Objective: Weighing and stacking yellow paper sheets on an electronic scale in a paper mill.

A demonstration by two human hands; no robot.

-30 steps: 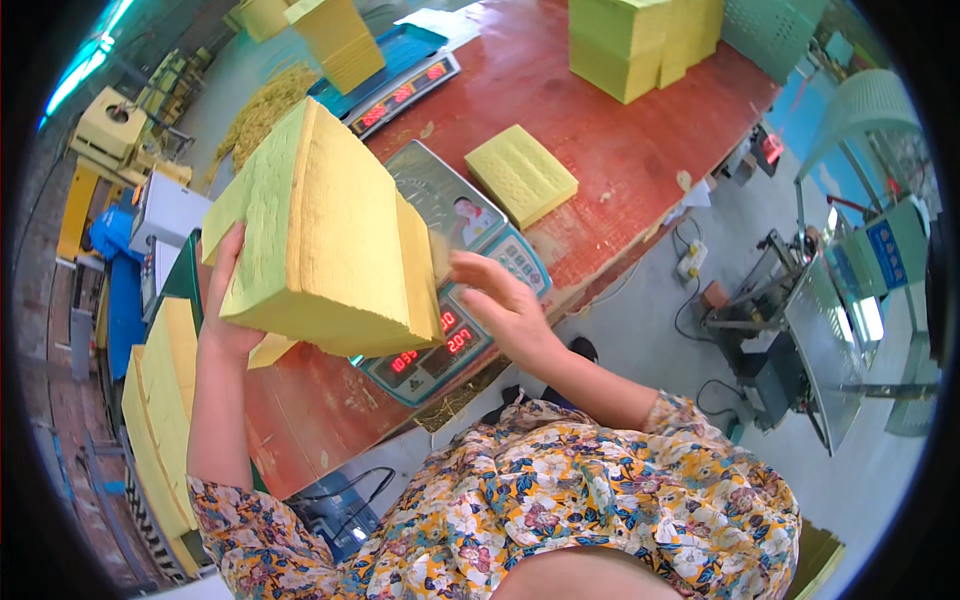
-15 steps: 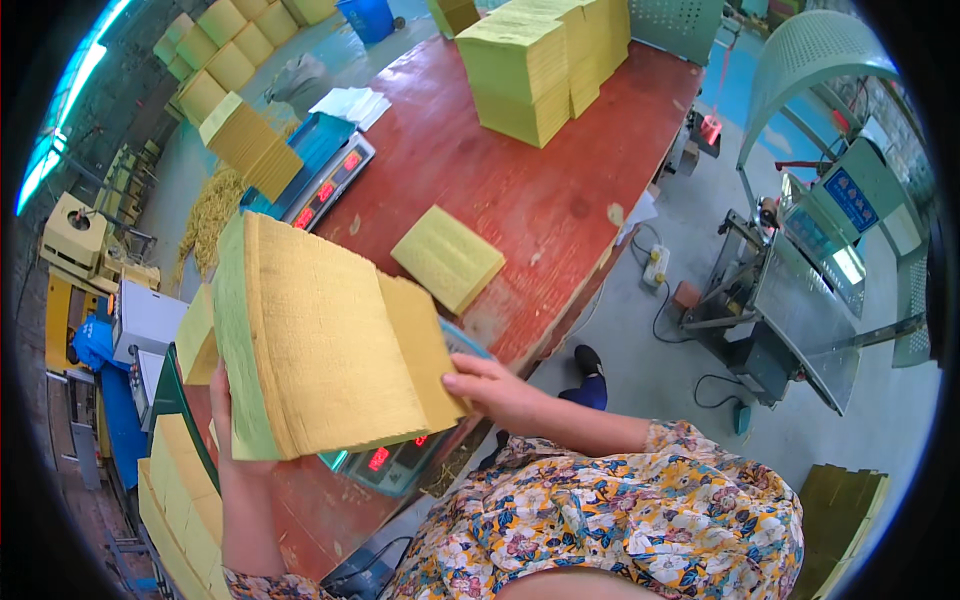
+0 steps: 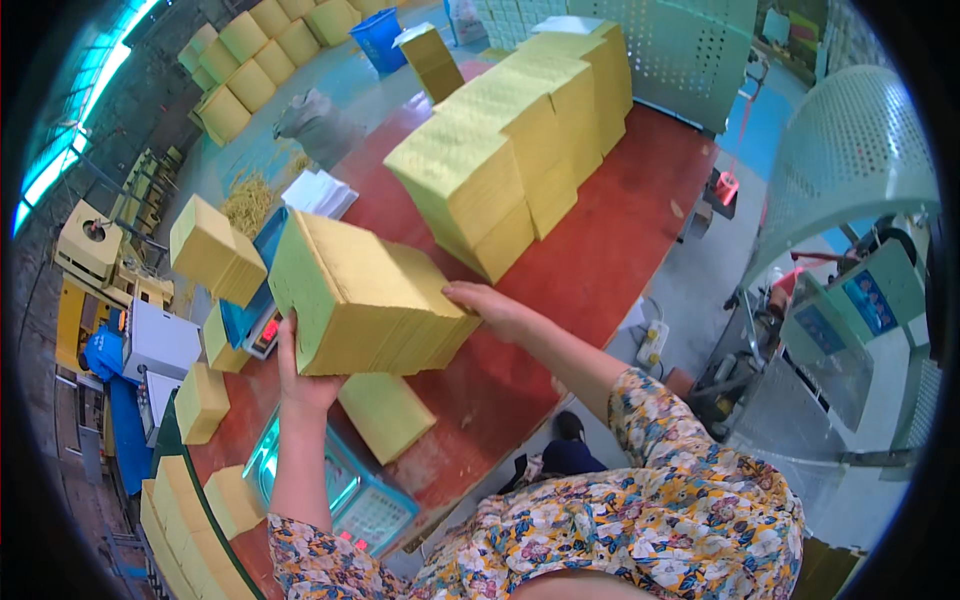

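Between my two hands I hold a thick stack of yellow paper (image 3: 385, 305), lifted above the red table and tilted. My left hand (image 3: 303, 375) grips its near left end, with the thumb up along the face. The fingers of my right hand (image 3: 490, 305) press against the opposite end. Below the held stack, a thinner yellow paper stack (image 3: 387, 415) lies on the table. A teal-edged digital scale (image 3: 370, 510) with red digits stands beside my left forearm, its plate bare. Farther off, large piled stacks of yellow paper (image 3: 500, 150) form a long block.
A second scale (image 3: 262, 330) at the left carries a yellow stack (image 3: 215, 250). White sheets (image 3: 318, 193) lie behind it. More yellow blocks (image 3: 203, 403) sit at the table's left edge. A perforated metal panel (image 3: 690, 60) stands at the far end; a machine with a curved guard (image 3: 850, 150) is on the right.
Both hands have carried the paper stack upward, away from above the near scale, toward the piled blocks. The view has shifted, and the near scale's plate now shows.
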